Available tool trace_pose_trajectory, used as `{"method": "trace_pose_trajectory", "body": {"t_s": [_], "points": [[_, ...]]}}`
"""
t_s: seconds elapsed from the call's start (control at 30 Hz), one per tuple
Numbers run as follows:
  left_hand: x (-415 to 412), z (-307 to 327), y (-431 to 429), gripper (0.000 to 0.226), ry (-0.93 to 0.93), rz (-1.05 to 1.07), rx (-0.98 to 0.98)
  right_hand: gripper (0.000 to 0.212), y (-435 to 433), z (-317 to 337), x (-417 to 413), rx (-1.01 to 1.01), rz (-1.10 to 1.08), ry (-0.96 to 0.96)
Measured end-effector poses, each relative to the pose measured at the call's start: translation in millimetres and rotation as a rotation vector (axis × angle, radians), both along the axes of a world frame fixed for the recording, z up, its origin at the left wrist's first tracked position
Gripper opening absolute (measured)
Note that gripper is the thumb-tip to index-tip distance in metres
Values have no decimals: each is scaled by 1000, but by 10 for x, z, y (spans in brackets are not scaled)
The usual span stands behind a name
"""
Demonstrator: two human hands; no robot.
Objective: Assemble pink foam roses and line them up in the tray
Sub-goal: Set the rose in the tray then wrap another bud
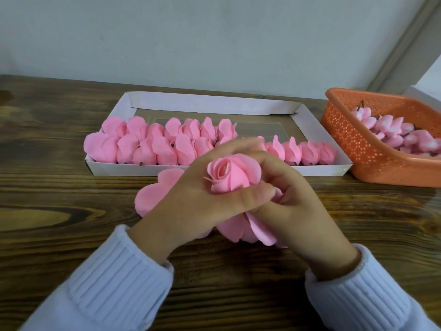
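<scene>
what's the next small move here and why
Probably wrap the loose outer petals up around the rose bud. The left hand and right hand grip the bud, but those petals splay out beneath, unlike the cupped roses in the tray.

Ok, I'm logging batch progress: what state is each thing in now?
Pink foam rose: outer petals loose, gripped by both hands.
Left hand: curled round the rose.
Right hand: curled round it too.
White cardboard tray: partly filled with roses.
Orange perforated plastic basket: holds rose buds.
Flat pink foam petal sheet: lying on wooden table.
</scene>
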State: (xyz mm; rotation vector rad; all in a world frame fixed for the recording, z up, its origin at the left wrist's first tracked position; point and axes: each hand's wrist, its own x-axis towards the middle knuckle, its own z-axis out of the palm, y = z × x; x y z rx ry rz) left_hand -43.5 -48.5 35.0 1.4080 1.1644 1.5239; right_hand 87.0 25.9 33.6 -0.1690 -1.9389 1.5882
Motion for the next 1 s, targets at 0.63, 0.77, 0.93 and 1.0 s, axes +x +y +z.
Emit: {"method": "trace_pose_trajectory", "body": {"t_s": [0.63,0.77,0.93,1.0], "points": [[76,-93,54,28,-97,260,71,9,41,-75,2,-84,-373,-114],[99,-112,63,29,-166,283,64,11,23,-89,4,125,-548,-92],[89,-98,41,23,-32,272,31,16,-26,-69,1,302,-634,23],[101,-84,27,19,99,247,46,13,-39,-63,9,329,-647,58]]}}
